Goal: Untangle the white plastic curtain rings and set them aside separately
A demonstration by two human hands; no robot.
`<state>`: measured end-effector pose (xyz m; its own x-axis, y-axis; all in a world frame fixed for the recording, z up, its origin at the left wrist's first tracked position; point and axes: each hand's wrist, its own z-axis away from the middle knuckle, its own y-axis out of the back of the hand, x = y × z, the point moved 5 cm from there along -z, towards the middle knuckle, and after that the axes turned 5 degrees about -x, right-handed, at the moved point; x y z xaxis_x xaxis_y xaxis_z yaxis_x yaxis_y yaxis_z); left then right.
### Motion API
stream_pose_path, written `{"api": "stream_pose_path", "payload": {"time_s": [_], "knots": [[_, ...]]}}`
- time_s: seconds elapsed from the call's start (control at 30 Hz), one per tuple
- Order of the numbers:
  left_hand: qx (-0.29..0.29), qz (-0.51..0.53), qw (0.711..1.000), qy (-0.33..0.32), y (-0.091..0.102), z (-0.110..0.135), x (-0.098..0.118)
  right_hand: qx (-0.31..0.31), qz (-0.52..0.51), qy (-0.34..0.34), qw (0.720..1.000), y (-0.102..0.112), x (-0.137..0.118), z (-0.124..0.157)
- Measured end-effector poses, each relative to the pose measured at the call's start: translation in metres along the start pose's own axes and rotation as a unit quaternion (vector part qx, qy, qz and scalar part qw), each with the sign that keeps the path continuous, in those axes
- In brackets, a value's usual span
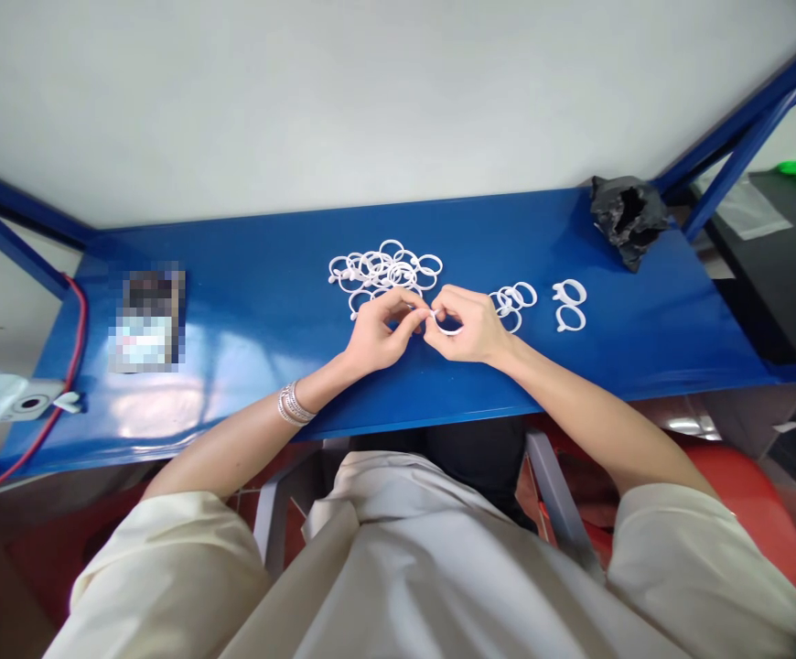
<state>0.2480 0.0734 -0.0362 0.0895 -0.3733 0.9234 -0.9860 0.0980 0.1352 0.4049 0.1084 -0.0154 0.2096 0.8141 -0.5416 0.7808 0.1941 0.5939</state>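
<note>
Between my hands is a white plastic ring (pixel 450 330) with a small knob, held just above the front half of the blue table. My right hand (pixel 465 322) is closed around it, fingers curled. My left hand (pixel 385 331) pinches at the ring's left side, thumb and forefinger meeting close to the right fingertips; the exact grip there is partly hidden. Behind my left hand lies a heap of similar white rings (pixel 374 267), overlapping one another. A smaller group of rings (pixel 524 294) lies right of my right hand, partly covered by it. Farther right, two more rings (pixel 571 318) lie together.
The blue table (pixel 253 275) meets a pale wall. A crumpled black plastic bag (pixel 628 220) stands at the back right corner. On the left are a blurred-out flat object (pixel 147 320), a red cable (pixel 80 339) and a white device (pixel 24 397). Blue metal struts (pixel 747 151) flank both ends.
</note>
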Motion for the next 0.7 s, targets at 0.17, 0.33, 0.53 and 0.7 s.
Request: {"api": "stream_pose_path", "payload": {"time_s": [0.17, 0.33, 0.53, 0.7], "knots": [[0.007, -0.063, 0.998, -0.025, 0.009, -0.004, 0.003, -0.062, -0.020, -0.047, 0.997, -0.002, 0.010, -0.005], [0.056, -0.236, 0.968, -0.068, 0.031, -0.013, 0.010, -0.115, -0.032, -0.089, 0.989, 0.023, 0.033, -0.015], [0.114, -0.377, 0.919, -0.028, 0.053, -0.018, -0.002, -0.193, 0.083, -0.284, 0.936, 0.096, 0.094, -0.002], [0.134, -0.422, 0.896, -0.016, 0.056, -0.017, -0.009, -0.253, 0.107, -0.374, 0.886, 0.112, 0.117, 0.014]]}}
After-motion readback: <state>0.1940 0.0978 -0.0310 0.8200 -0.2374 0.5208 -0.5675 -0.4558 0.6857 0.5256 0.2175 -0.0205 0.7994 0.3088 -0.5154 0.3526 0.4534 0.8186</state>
